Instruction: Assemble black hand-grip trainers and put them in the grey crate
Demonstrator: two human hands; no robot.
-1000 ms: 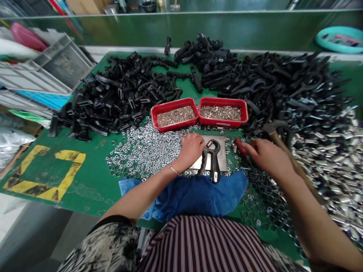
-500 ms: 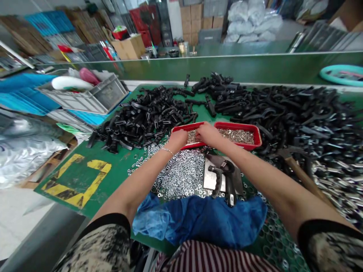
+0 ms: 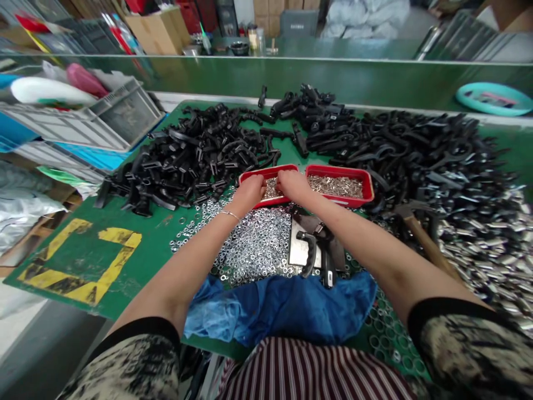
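My left hand (image 3: 251, 190) is at the left red tray (image 3: 272, 203), its fingers curled down over the small metal pieces (image 3: 271, 189) inside. My right hand (image 3: 292, 184) reaches over the same tray's right end, fingers bent and pinched together close to the left ones. What either hand grips is too small or hidden. Right beside it stands a second red tray (image 3: 368, 188) full of short metal pins (image 3: 335, 186). Below the trays spreads a heap of small shiny rings or nuts (image 3: 258, 244). A curved black handle part (image 3: 308, 253) lies on a metal plate (image 3: 297, 251).
Black plastic parts are heaped at left (image 3: 200, 144) and right (image 3: 400, 139). A hammer (image 3: 427, 239) lies at right near silvery cylindrical pieces (image 3: 495, 250). A crumpled blue cloth (image 3: 283, 311) covers the table's front edge. Grey crates (image 3: 120, 114) stand at left.
The view has tilted down and shifted, so the table sits higher and further left. Both hands stay at the left red tray, still close together with fingers bent.
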